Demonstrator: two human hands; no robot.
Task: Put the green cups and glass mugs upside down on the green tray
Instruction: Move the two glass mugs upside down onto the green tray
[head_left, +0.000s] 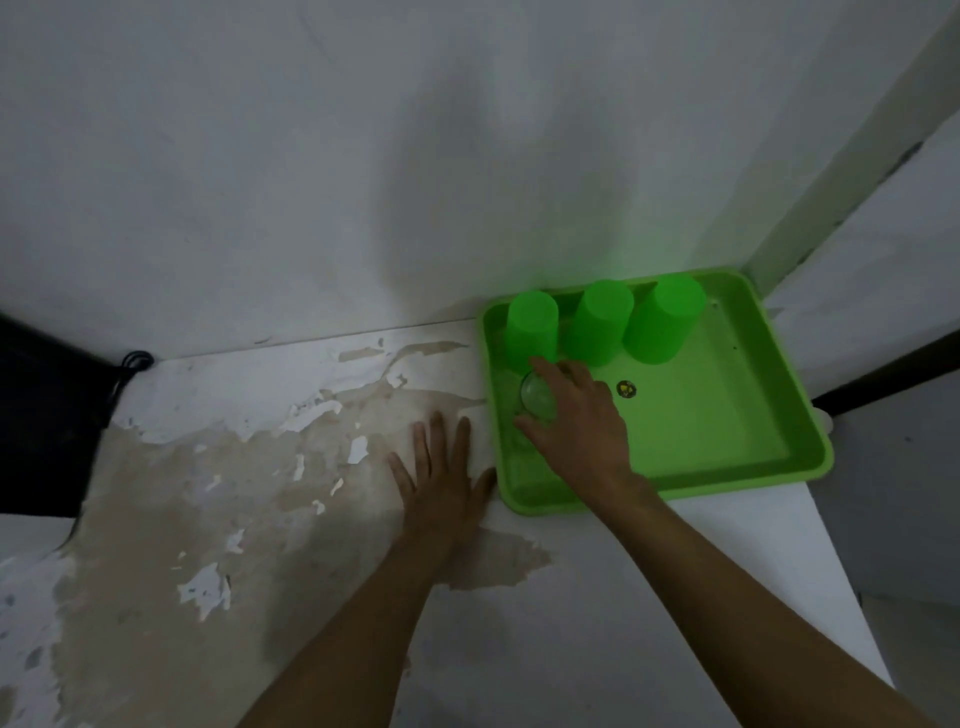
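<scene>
A: Green plastic first. The green tray (727, 457) sits at the far right of the table (571, 623), against the white wall (363, 156). Three green cups stand upside down in a row along its back edge: left cup (531, 327), middle cup (598, 326), right cup (662, 321). The middle and right cups look close to touching; whether they do cannot be told.

B: Glass?

A: One glass mug (537, 397), in the tray's front-left area, just in front of the left cup. Its round base faces up, so it appears inverted. The glass is clear and partly covered; its handle cannot be made out.

B: Grip state, right hand?

A: The right hand (576, 415) is over the tray with its grip closed around the glass mug: fingers curl over the far side, thumb (530, 428) on the near side. Whether the mug's rim is touching the tray floor cannot be told.

B: Left hand?

A: The left hand (441, 467) lies palm down on the table just left of the tray, fingers spread, holding nothing. Its thumb is near the tray's left rim.

B: Other observations?

A: Small round sticker (627, 388) on the tray floor, just right of the right hand. The table's surface is peeling and stained in brown patches. A dark cable (130, 364) is at the far left, where table and wall meet.
</scene>
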